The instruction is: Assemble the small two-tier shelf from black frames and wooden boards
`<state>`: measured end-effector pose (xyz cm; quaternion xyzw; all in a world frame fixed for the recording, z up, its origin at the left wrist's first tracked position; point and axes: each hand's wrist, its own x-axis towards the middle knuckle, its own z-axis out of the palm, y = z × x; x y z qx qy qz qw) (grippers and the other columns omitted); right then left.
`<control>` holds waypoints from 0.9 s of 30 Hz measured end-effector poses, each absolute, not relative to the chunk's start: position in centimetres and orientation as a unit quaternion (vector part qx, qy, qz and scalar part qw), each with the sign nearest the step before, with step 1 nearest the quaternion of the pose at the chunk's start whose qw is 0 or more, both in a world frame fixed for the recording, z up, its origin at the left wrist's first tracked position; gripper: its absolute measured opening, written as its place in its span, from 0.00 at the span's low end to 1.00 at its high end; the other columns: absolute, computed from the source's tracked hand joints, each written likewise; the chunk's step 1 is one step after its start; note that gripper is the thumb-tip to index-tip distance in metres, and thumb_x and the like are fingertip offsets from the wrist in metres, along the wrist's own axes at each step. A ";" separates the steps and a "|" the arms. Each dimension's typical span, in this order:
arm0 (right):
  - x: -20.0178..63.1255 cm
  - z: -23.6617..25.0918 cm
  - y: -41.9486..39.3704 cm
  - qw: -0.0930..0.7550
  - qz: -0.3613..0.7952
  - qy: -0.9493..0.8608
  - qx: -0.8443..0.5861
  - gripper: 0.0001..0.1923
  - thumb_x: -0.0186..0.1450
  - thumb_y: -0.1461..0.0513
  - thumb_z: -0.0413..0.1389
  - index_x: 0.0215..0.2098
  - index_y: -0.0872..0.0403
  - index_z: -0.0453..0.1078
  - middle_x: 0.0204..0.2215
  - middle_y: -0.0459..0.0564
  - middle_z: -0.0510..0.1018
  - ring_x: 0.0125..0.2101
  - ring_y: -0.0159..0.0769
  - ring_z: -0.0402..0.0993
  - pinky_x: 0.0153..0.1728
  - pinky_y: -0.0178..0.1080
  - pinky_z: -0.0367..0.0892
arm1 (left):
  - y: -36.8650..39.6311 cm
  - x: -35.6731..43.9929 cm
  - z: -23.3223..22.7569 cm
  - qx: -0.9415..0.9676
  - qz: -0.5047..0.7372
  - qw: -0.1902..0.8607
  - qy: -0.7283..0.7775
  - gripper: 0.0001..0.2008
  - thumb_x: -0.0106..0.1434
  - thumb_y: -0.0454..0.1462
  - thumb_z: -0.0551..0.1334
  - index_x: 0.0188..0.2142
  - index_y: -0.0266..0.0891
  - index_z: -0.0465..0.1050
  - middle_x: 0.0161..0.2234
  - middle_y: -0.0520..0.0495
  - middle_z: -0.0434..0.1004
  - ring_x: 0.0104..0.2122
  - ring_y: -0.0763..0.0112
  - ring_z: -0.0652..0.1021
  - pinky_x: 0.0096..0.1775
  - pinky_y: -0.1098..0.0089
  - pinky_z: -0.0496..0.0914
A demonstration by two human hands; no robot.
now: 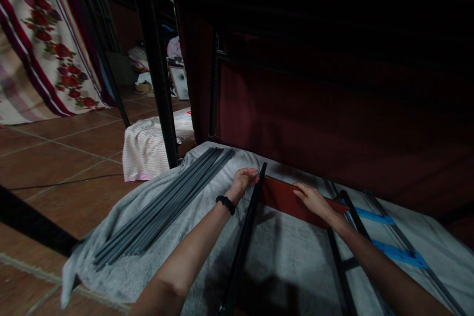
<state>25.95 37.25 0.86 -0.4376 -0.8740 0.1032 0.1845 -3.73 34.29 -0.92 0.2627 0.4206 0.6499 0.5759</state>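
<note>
My left hand [245, 180], with a black band on its wrist, is closed in a pinch beside the upper end of a black metal bar [246, 232]. Whatever its fingertips hold is too small to make out. A reddish-brown board [281, 198] stands on edge between this bar and a black frame piece [337, 266] at the right. Over the board's top edge, my right hand [310, 198] grips it, fingers on the far side. The board's left end meets the black bar close to my left fingertips.
Grey rods [166, 207] lie bundled on the grey blanket [148, 276] to the left. Blue strips [400, 253] cross more bars at the right. A dark post [163, 84] rises at the left, and a dark red cloth [314, 123] hangs behind.
</note>
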 end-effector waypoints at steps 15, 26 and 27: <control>21.9 2.2 36.5 0.176 0.095 -0.890 -0.411 0.18 0.73 0.58 0.49 0.59 0.49 0.69 0.55 0.53 0.78 0.55 0.42 0.75 0.58 0.45 0.66 | 33.9 -4.0 -0.2 0.302 0.609 0.590 0.436 0.06 0.55 0.28 0.70 0.32 0.33 0.75 0.25 0.45 0.80 0.25 0.70 0.80 0.32 0.70 0.75; 14.5 3.2 36.6 0.159 0.104 -0.881 -0.432 0.13 0.70 0.62 0.53 0.51 0.50 0.72 0.49 0.51 0.78 0.50 0.41 0.74 0.50 0.40 0.65 | 33.5 -4.2 0.2 0.323 0.597 0.572 0.461 0.05 0.55 0.27 0.66 0.30 0.34 0.73 0.26 0.47 0.79 0.26 0.71 0.79 0.35 0.70 0.75; 14.1 3.2 36.4 0.158 0.102 -0.878 -0.441 0.11 0.70 0.62 0.53 0.49 0.50 0.73 0.47 0.50 0.78 0.49 0.40 0.74 0.49 0.39 0.65 | 33.4 -4.1 0.1 0.325 0.602 0.564 0.462 0.05 0.55 0.27 0.67 0.30 0.35 0.73 0.26 0.47 0.79 0.26 0.72 0.79 0.35 0.70 0.75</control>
